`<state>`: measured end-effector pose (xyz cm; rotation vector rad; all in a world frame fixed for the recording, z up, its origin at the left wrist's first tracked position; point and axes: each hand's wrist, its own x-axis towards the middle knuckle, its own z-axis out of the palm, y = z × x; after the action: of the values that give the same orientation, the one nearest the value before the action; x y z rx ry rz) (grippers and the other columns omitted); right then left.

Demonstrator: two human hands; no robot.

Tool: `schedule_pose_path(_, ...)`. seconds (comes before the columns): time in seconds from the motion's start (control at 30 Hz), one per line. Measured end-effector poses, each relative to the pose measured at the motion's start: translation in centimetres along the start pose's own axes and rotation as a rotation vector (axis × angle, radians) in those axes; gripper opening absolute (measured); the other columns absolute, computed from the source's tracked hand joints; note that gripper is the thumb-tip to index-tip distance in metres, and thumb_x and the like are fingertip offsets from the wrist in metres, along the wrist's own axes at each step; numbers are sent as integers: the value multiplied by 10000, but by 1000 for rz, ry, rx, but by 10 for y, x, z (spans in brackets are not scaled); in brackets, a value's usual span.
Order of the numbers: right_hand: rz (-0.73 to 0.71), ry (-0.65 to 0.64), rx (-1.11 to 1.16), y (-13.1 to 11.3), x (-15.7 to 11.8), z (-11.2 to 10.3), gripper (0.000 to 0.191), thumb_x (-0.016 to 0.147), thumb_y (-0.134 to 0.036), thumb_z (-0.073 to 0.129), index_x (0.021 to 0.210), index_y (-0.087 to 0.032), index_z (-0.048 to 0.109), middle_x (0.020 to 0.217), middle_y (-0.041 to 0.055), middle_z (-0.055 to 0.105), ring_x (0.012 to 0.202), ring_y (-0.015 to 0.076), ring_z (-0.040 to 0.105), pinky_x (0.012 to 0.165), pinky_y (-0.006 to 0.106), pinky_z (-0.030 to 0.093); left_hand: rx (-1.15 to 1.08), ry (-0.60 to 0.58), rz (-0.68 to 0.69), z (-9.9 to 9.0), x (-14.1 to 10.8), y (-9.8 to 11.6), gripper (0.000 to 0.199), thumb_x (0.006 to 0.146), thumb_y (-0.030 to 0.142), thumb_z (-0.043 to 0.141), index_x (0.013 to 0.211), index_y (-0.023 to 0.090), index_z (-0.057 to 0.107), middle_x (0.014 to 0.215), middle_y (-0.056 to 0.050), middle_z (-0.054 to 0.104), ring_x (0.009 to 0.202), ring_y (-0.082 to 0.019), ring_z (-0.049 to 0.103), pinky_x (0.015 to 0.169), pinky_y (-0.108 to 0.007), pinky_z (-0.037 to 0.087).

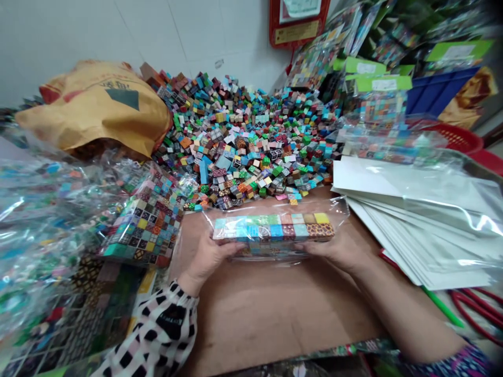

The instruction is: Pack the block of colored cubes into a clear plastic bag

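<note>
Head view, looking down on a brown cardboard sheet point(275, 319) w/ both hands at centre. L hand point(206, 256) and R hand point(330, 248) at opposite ends of a long row of small patterned cubes point(275, 230), in blue, green, pink, yellow and leopard print, all inside a clear plastic bag point(328, 209). Grip narrow on both sides, fingers curled round the row's ends through the plastic, row held level just above the cardboard. Black-and-white dotted sleeve point(157, 330) on L forearm. Just beyond the bag, front edge of a big loose heap of multicoloured cubes point(243, 136). Beside L hand, a bagged slab of cubes point(143, 225), tilted. Right of R hand, a fanned stack of white sheets point(412, 246) under clear plastic, edge near R forearm. Writing: dark print on an orange-yellow sack point(98, 110), too blurred to read; text on a red-framed wall plaque point(298, 21) and green pack labels point(377, 81), too small to read. Cardboard visible below the hands, out to a strip of patterned packaging point(346, 348) along the near edge. Red-handled scissors point(473, 309) and green pen point(442, 306) at lower right.
</note>
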<state>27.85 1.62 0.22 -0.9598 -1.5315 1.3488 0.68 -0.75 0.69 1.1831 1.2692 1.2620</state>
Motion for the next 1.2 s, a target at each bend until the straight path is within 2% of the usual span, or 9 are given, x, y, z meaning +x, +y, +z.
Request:
schedule_pose_path(0.2, -40, -34, -75, -12, 2, 4, 409, 641, -293, 818, 1015, -253, 657, 955, 57, 735, 874, 268, 688, 784, 445, 596, 58, -41, -20, -3, 1, -12, 480, 539, 319, 858, 954, 199, 649, 965, -68, 741, 1023, -281, 668, 941, -444, 539)
schedule_pose_path(0.47, -28, 15, -145, -19, 1, 6, 429, 599, -178, 805, 986, -278, 650, 949, 57, 728, 915, 290, 679, 807, 466, 597, 81, -47, -74, -6, 2, -21, 543, 515, 305, 853, 994, 194, 624, 977, -83, 737, 964, -282, 683, 923, -455, 541)
schedule_pose_path(0.6, 39, -44, -144, -9, -2, 5, 392, 653, -225, 808, 1016, -272, 665, 1037, 81, 724, 963, 305, 675, 869, 502, 582, 53, -51, -91, -6, 0, -22, 548, 508, 292, 858, 992, 199, 621, 966, -77, 739, 937, -279, 691, 923, -459, 539)
schedule_pose_path(0.83, 125, -114, 38, 30, -8, 4, 407, 719, -320, 780, 1102, -261, 656, 1138, 76, 709, 1056, 295, 658, 990, 522, 523, 97, -90, -107, -9, 2, -32, 432, 514, 338, 875, 849, 208, 636, 808, -59, 727, 791, -272, 693, 843, -470, 564)
schedule_pose_path(0.97, 165, -93, 9, 41, -10, 5, 446, 703, -361, 785, 1096, -223, 626, 1157, 81, 707, 1059, 276, 659, 1010, 516, 503, 137, -86, -144, -11, 5, -36, 464, 474, 333, 886, 837, 188, 634, 771, -64, 737, 771, -276, 699, 828, -462, 574)
schedule_pose_path(1.1, 165, -86, -19, 39, -11, 2, 504, 697, -356, 777, 1151, -233, 595, 1208, 71, 685, 1108, 283, 636, 1041, 523, 469, 188, -87, -119, -14, 6, -34, 557, 500, 362, 868, 972, 169, 645, 895, -97, 758, 867, -294, 711, 889, -467, 558)
schedule_pose_path(1.2, 185, -177, -109, 30, -11, -10, 636, 674, -305, 793, 1261, -233, 558, 1250, 87, 656, 1146, 312, 608, 1068, 529, 435, 226, -148, -92, -19, 9, -29, 603, 488, 384, 874, 1019, 184, 670, 1000, -124, 752, 989, -340, 688, 927, -486, 541)
